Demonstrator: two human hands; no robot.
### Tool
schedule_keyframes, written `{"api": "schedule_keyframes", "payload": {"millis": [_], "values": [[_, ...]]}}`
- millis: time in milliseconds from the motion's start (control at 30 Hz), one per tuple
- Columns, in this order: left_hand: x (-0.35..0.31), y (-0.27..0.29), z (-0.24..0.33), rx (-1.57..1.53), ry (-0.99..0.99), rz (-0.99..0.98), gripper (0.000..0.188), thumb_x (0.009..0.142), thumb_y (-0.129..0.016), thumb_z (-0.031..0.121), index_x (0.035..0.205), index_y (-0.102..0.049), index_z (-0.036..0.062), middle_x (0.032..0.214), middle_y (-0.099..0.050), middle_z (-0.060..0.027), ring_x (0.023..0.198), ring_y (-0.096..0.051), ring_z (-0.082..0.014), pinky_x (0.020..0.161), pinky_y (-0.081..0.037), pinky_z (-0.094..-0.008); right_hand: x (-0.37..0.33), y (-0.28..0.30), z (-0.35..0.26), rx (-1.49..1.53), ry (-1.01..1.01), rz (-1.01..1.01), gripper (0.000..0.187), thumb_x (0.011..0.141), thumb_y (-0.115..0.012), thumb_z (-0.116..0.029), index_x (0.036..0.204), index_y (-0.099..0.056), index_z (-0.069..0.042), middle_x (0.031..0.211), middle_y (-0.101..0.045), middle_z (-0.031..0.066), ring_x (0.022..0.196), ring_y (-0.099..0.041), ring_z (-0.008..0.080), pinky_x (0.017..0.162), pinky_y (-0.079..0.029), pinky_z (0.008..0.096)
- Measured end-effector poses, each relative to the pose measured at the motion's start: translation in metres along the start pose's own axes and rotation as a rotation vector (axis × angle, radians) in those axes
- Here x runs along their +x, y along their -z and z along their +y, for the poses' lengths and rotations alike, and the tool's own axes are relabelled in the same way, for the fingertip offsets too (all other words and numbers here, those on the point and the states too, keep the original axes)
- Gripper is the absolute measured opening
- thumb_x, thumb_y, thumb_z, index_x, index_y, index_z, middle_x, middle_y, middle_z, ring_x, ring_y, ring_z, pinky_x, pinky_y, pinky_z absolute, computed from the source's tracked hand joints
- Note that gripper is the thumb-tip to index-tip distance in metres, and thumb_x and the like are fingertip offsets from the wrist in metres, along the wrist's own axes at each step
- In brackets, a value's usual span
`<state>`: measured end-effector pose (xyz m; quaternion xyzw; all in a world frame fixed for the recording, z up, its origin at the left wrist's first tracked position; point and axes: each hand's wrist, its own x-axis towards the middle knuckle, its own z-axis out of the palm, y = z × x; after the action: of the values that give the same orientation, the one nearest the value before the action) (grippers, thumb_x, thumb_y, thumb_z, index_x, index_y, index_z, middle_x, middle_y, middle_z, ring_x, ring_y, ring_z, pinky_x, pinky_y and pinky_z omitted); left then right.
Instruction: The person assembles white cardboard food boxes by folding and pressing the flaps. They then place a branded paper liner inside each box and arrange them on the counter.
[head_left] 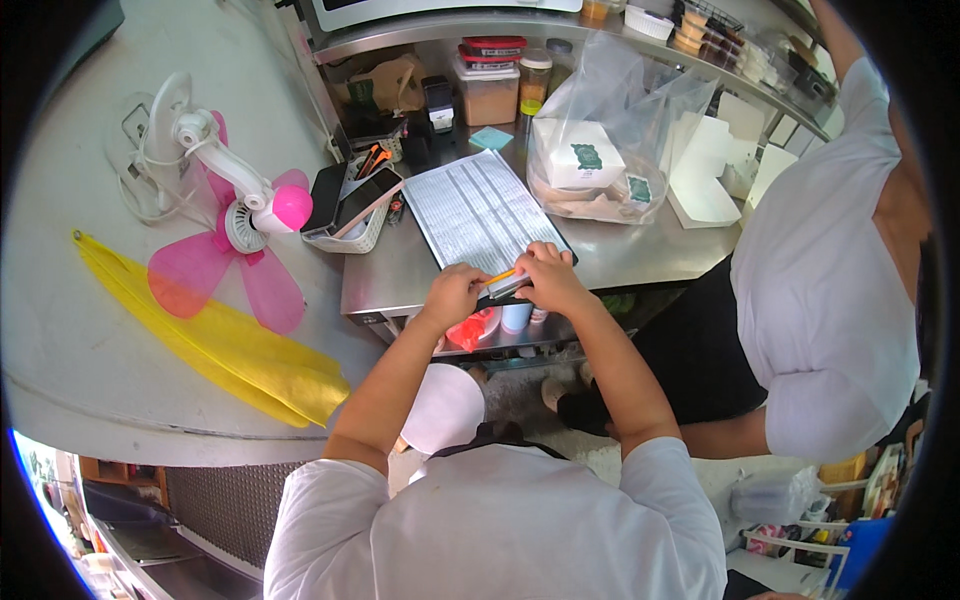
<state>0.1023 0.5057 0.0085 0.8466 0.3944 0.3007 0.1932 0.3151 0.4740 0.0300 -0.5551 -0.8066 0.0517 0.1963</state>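
Observation:
A clipboard with a printed table sheet (478, 205) lies tilted on the steel counter, its metal clip (508, 287) toward me at the front edge. Across the clip runs a thin yellow-orange pen (498, 277). My left hand (457, 296) is closed at the pen's left end, fingertips pinched together. Curled over the clipboard's near right corner is my right hand (550, 277), its thumb close to the pen's other end. What lies under the right fingers is partly hidden.
A white basket (360, 238) with phones stands left of the sheet; a clear bag holding a white box (578, 153) sits right. A pink-bladed fan (245, 225) and yellow cloth (215, 330) are at far left. A person in white (825, 280) stands close on my right.

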Motion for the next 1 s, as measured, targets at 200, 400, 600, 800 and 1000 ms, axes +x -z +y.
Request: {"api": "schedule_keyframes", "payload": {"millis": [200, 400, 600, 800, 1000], "values": [[-0.002, -0.002, -0.001, -0.013, -0.024, 0.029, 0.015, 0.075, -0.062, 0.004, 0.088, -0.067, 0.0065, 0.077, -0.059, -0.0107, 0.076, -0.057, -0.0277, 0.072, -0.045, -0.038, 0.003, 0.008, 0.011, 0.072, 0.012, -0.05, 0.04, 0.062, -0.078, -0.026, 0.093, -0.056, -0.019, 0.098, -0.053, 0.0013, 0.101, -0.048, 0.0218, 0.082, -0.03, 0.0413], [-0.006, -0.006, -0.002, -0.006, -0.014, 0.049, 0.015, 0.075, -0.062, 0.005, 0.088, -0.068, 0.0071, 0.077, -0.059, -0.0099, 0.078, -0.056, -0.0274, 0.074, -0.044, -0.038, 0.018, 0.021, 0.007, -0.049, 0.09, -0.251, 0.036, 0.061, -0.078, -0.026, 0.09, -0.057, -0.018, 0.096, -0.053, -0.002, 0.099, -0.048, 0.0203, 0.081, -0.028, 0.0371], [-0.006, -0.009, 0.0, 0.033, -0.02, 0.098, 0.016, 0.076, -0.062, 0.007, 0.09, -0.068, 0.0077, 0.079, -0.06, -0.0101, 0.08, -0.057, -0.0281, 0.076, -0.044, -0.0379, 0.017, 0.019, 0.005, -0.093, 0.212, -0.171, 0.032, 0.061, -0.078, -0.024, 0.086, -0.059, -0.018, 0.096, -0.053, -0.0006, 0.103, -0.046, 0.0199, 0.083, -0.029, 0.0395], [-0.006, -0.011, -0.001, 0.038, -0.004, 0.103, 0.016, 0.076, -0.062, 0.007, 0.09, -0.069, 0.0082, 0.077, -0.059, -0.0103, 0.077, -0.056, -0.0286, 0.074, -0.044, -0.038, 0.022, 0.011, 0.008, -0.14, 0.236, -0.2, 0.032, 0.062, -0.078, -0.023, 0.087, -0.059, -0.014, 0.098, -0.051, 0.002, 0.102, -0.045, 0.0208, 0.083, -0.029, 0.0393], [-0.006, -0.009, -0.002, 0.031, -0.006, 0.065, 0.018, 0.075, -0.063, 0.006, 0.09, -0.07, 0.0119, 0.076, -0.059, -0.009, 0.077, -0.056, -0.027, 0.073, -0.044, -0.0369, 0.023, 0.01, 0.009, -0.141, 0.294, -0.21, 0.034, 0.06, -0.078, -0.023, 0.083, -0.057, -0.011, 0.097, -0.049, 0.0031, 0.101, -0.044, 0.0222, 0.081, -0.032, 0.0387]]}}
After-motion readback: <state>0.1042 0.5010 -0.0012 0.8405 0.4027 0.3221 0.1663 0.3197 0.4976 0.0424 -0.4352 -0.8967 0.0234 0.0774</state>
